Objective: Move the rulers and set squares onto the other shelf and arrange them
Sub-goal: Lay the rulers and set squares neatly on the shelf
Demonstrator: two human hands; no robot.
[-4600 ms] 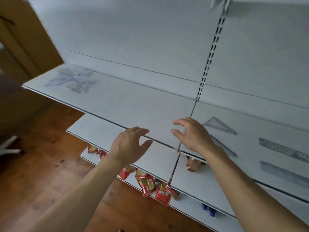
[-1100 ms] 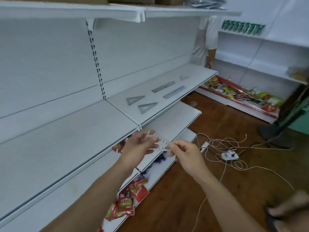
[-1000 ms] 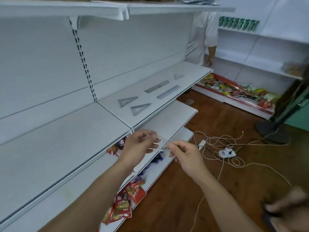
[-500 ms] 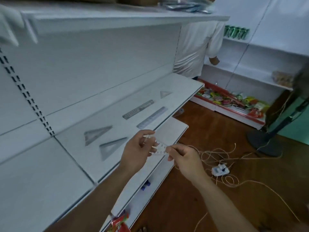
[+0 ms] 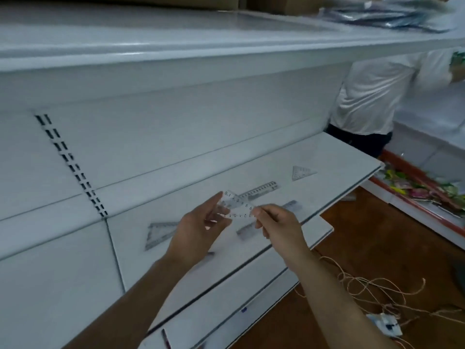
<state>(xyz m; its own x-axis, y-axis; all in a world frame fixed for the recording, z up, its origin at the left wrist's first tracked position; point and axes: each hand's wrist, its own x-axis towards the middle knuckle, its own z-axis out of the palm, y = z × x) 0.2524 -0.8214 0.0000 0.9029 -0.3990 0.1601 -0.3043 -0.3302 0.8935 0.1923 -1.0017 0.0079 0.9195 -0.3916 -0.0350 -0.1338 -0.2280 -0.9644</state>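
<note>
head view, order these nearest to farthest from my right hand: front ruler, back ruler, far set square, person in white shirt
1. front ruler, on the shelf just past the right hand
2. back ruler, deeper on the shelf
3. far set square, toward the shelf's right end
4. person in white shirt, beyond that end

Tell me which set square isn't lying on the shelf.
The clear set square pinched between the left hand and right hand, above the shelf; the rest lie flat on it.

The left hand and right hand pinch a set square — clear.
</note>
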